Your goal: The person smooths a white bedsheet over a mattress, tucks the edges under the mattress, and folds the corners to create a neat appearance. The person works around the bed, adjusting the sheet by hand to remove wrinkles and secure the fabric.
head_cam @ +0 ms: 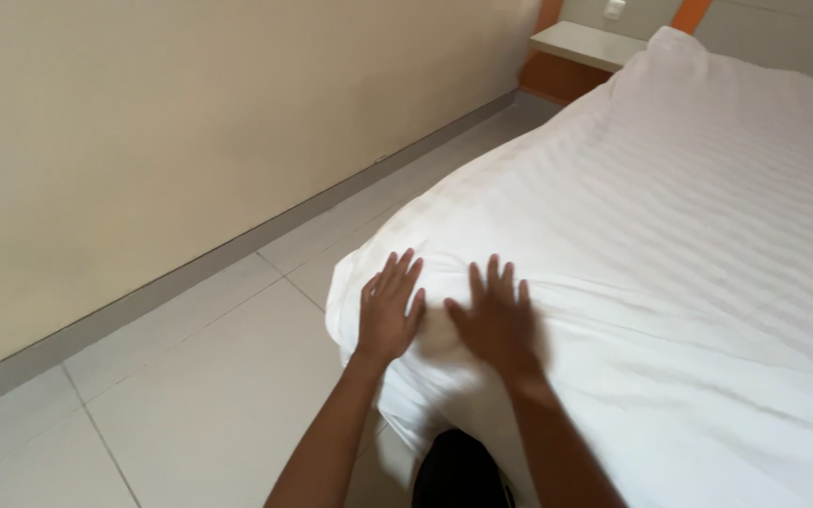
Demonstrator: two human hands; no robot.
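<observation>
Now left hand point(390, 315), right hand point(499, 322) flat on white duvet point(670, 235) corner, grip absent.

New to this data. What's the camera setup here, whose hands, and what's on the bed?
There is one picture, taken by a camera worn on a person's head, looking down at their own two bare hands; no machine is involved. The left hand and the right hand, slightly blurred, lie flat with fingers spread on a white faintly striped bed cover, near the bed's corner. Neither hand grips anything. Beside the bed are a pale tiled floor and a beige wall; at the far end stands a small orange and white bedside shelf.
</observation>
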